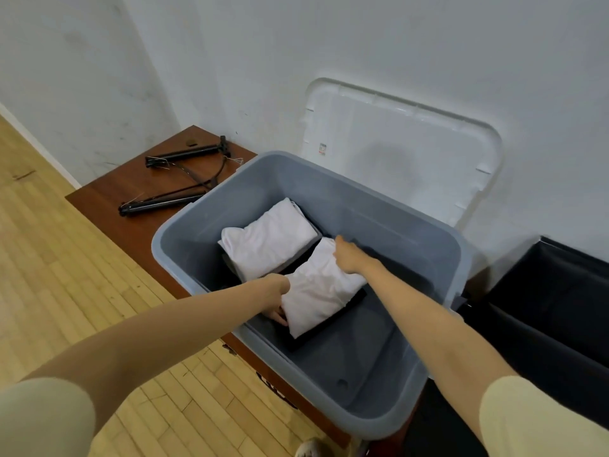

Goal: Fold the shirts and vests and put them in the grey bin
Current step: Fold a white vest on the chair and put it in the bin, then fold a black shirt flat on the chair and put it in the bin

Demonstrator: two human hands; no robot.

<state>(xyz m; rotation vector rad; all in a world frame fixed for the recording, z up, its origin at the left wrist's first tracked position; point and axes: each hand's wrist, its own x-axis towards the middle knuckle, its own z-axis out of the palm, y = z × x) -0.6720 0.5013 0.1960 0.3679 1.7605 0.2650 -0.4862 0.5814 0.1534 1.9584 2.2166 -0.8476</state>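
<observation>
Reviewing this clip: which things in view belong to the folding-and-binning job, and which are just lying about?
Part of the job:
- grey bin
- folded white garment between both hands
- second folded white garment already inside
- left hand, right hand

Just lying about:
- white lid leaning on the wall
- black folded metal legs on the wooden table
- black container to the right

Bare forearms; short pale beige sleeves (pixel 43 420); perhaps a light shoe (pixel 309 449).
</observation>
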